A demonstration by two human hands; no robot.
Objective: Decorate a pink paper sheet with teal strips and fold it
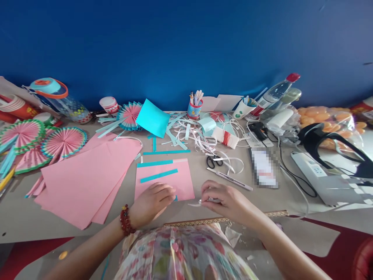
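A small pink paper sheet [184, 179] lies before me with two blue paper strips on it, the upper strip [155, 163] along its far edge and the lower strip [159, 175] slanted. My left hand [153, 200] rests over the sheet's near left part, its fingers bent and together. A bit of blue strip [176, 198] shows beside its fingertips; whether they grip it is hidden. To the right of the sheet, my right hand [223, 197] is closed in a pinch on a thin white strip [194, 205], whose end sticks out to the left.
Larger pink sheets [84, 179] are stacked at left, near folded paper fans [64, 142]. A utility knife [230, 179] and black-handled scissors [214, 160] lie at right, before a heap of paper scraps [201, 138]. Farther right are a phone [265, 167] and a bottle [274, 93].
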